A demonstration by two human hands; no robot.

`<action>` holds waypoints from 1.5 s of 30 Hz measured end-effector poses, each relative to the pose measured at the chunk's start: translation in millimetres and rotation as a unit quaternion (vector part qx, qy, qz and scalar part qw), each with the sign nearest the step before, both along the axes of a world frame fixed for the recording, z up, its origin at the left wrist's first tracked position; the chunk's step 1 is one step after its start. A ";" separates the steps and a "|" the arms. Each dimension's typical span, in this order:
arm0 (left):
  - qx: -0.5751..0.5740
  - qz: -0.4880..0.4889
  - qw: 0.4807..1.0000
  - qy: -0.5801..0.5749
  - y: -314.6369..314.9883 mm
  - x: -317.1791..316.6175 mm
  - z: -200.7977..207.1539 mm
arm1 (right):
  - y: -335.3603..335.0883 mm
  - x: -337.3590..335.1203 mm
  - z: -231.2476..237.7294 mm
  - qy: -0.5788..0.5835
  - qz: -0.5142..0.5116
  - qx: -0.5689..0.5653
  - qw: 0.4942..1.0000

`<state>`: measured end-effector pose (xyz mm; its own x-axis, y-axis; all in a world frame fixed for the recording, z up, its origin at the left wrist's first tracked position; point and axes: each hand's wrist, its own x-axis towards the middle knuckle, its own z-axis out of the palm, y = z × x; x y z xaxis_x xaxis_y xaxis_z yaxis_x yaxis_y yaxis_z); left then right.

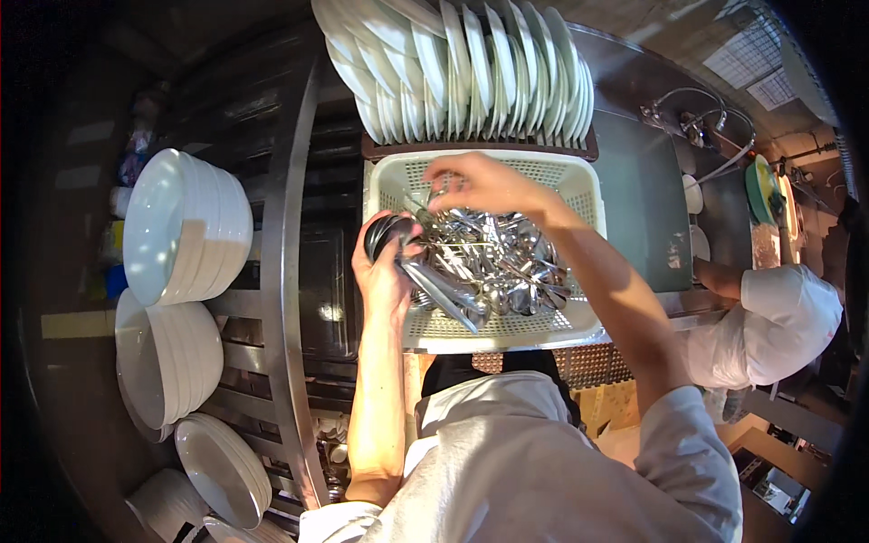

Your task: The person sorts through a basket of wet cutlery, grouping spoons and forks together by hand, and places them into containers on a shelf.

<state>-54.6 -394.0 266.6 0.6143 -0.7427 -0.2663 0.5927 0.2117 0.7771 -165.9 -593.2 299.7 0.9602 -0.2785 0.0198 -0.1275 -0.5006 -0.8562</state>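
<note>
My left hand [384, 282] is closed around a bunch of metal spoons [389, 232]. Their rounded bowls sit together at the top of the hand, and the handles slant down to the right over the basket's near left part. Above the far left of the basket, my right hand [480, 181] has its fingers bent and drawn together; what lies in them is blurred and partly hidden. Under both hands, a pale perforated plastic basket [588, 195] holds a jumbled heap of shiny cutlery [507, 258], with spoon bowls and handles visible.
Behind the basket, white plates [489, 72] stand on edge in a brown rack [579, 145]. Stacked white bowls [186, 226] and dishes [172, 362] rest on the slatted metal shelf at left. At right, another person [769, 326] in white works beside a sink with a hose tap [692, 122].
</note>
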 end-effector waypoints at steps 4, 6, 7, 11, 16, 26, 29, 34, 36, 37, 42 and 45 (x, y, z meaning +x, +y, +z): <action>0.013 0.012 0.999 -0.032 15.1 -6.4 -25.4 | 58.0 -71.5 -61.5 0.058 -0.162 -0.022 0.985; -0.029 0.008 0.998 0.057 7.0 -26.4 -30.8 | 111.0 -81.1 -63.8 0.067 -0.067 0.165 0.982; -0.040 -0.015 0.996 0.074 2.5 -35.5 -29.3 | 133.5 -80.4 -58.7 0.052 -0.091 0.116 0.988; -0.007 -0.167 0.986 0.008 -11.2 -64.9 -17.3 | 154.6 -93.2 -91.1 0.039 -0.196 0.155 0.967; 0.064 -0.192 0.970 -0.134 -34.6 -102.3 1.8 | 115.6 -143.4 -72.7 -0.084 -0.161 0.075 0.981; 0.130 -0.052 0.973 -0.186 43.1 -164.3 31.6 | 72.2 -201.6 -22.4 0.051 0.050 -0.026 0.997; 0.187 0.142 0.965 -0.121 131.4 -169.6 21.4 | 78.0 -200.9 -12.7 0.024 0.043 0.000 0.999; 0.221 0.425 0.877 -0.033 305.1 -177.9 -12.5 | 83.4 -236.3 -34.0 0.032 -0.061 0.113 0.991; 0.238 0.525 0.816 -0.029 384.0 -181.5 -36.7 | 90.8 -247.9 -43.5 0.057 -0.100 0.141 0.983; 0.267 0.577 0.770 -0.051 427.0 -184.9 -53.3 | 96.0 -251.0 -46.8 0.059 -0.106 0.137 0.983; 0.397 0.651 0.631 -0.139 591.4 -192.5 -80.4 | 126.4 -256.1 -67.5 0.071 -0.149 0.134 0.977; 0.448 0.650 0.591 -0.164 643.0 -184.6 -82.3 | 148.5 -249.5 -70.8 0.049 -0.182 0.137 0.973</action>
